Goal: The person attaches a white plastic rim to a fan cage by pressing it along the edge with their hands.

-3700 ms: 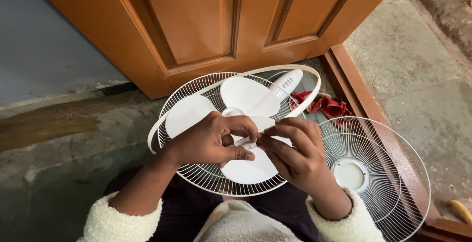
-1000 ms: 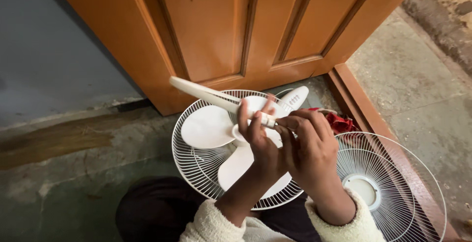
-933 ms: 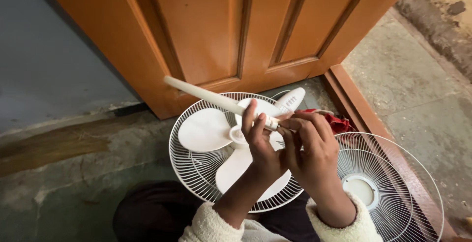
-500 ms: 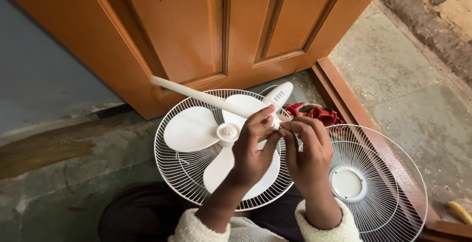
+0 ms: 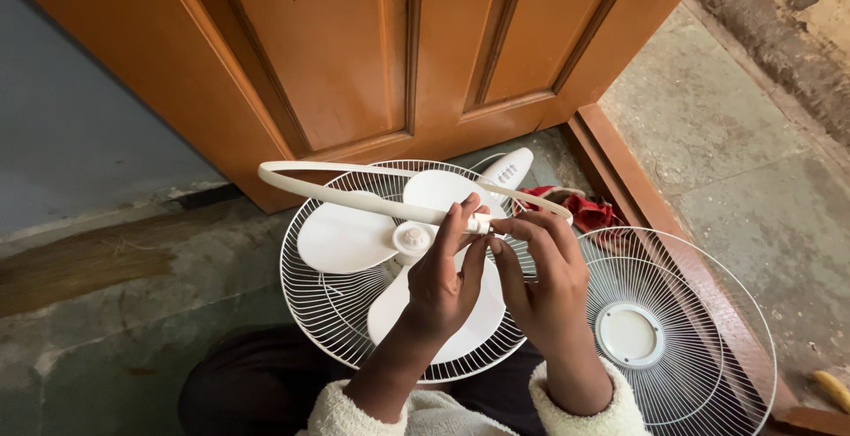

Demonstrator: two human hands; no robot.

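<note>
Both hands, left (image 5: 443, 281) and right (image 5: 544, 281), are pinching the ring (image 5: 354, 197) clasp, as before. Ring is now sitting lower over the fan (image 5: 372, 250).

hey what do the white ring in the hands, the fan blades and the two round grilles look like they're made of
The ring, pinched at its ends by the left hand and right hand, looks like smooth glossy white plastic, a thin flexing band. The fan blades seem the same: opaque, moulded. Both grilles look like thin white-coated metal wire, though that's less certain.

Front grille (image 5: 699, 347) cut off below; ring clasp (image 5: 481, 223) hidden behind fingertips (image 5: 469, 215)
</note>
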